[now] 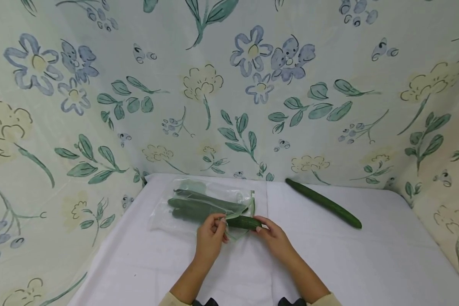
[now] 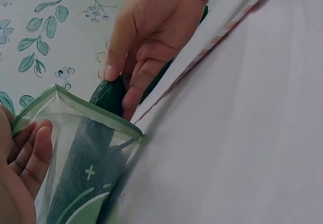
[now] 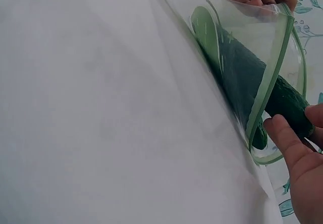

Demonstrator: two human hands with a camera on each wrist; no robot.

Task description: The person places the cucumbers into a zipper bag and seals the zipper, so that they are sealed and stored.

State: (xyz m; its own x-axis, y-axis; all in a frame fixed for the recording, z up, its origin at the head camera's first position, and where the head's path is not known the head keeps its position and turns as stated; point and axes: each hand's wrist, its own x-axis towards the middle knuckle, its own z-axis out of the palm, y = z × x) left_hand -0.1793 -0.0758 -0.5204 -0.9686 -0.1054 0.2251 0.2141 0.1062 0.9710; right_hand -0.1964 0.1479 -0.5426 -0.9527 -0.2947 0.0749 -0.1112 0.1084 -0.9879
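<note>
The left hand's point(image 1: 211, 234) narrow grip pinches a clear bag point(image 1: 252, 205) at its green-edged mouth; the right hand's point(image 1: 274, 239) grip holds the end of a cucumber point(image 1: 245, 222) jutting past that edge. Other cucumbers point(image 1: 199, 206) lie inside. Rightward, open worktop point(image 1: 386, 255) separates the bag from a loose cucumber point(image 1: 325, 204), its tip near the far edge, where floral cloth point(image 1: 222, 142) rises.

Setting: curtained-off, room type cannot be told
Floral drapes point(image 1: 229, 97): hung on three sides
White tablecloth point(image 1: 352, 263): spread between

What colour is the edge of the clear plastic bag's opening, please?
The bag's opening edge is green, clearest in the right wrist view.
</note>
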